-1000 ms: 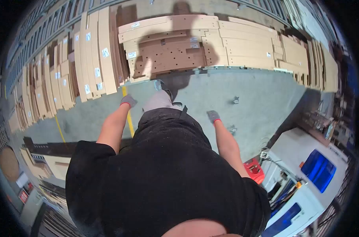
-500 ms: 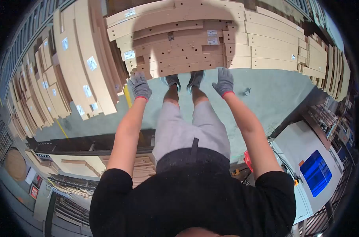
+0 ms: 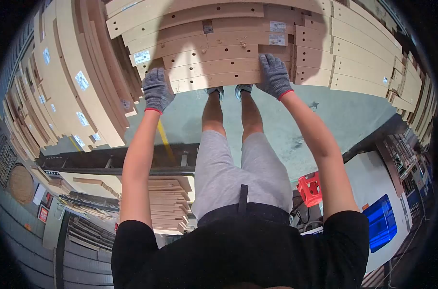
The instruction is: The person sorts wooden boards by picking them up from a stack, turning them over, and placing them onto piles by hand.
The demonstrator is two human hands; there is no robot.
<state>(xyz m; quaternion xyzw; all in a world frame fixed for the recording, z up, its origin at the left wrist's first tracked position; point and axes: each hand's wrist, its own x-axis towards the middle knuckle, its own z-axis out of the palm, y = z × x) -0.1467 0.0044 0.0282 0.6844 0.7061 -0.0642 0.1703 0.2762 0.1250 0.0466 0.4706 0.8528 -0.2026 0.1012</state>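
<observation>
Head view: a person in a black shirt [image 3: 243,255] and light grey shorts [image 3: 221,164] stands on a green-grey floor [image 3: 279,120], both arms stretched forward.
Holed boards [image 3: 214,78]: pale brown, laid in long strips just ahead of the shoes [image 3: 244,89], partly darkened by a shadow; the nearest strips lie between the two hands.
Left hand [image 3: 156,91]: in a grey glove with a red cuff, at the left end of the nearest strips, fingers pointing forward; whether it grips cannot be told.
Right hand [image 3: 275,76]: gloved alike, at the right end of those strips, fingers over a recess; its grip cannot be told either.
Spacing: the hands are well apart.
Stickers: one white label [image 3: 141,57] above the left hand, two more above the right.
Left side: tall boards [image 3: 60,72] standing in rows.
Right side: further strips [image 3: 358,62] adjoining the holed ones.
Floor marking: a yellow line [image 3: 165,137] below the left hand.
Lower right: a red object [image 3: 309,189] near a pale machine with a blue window [image 3: 382,224].
</observation>
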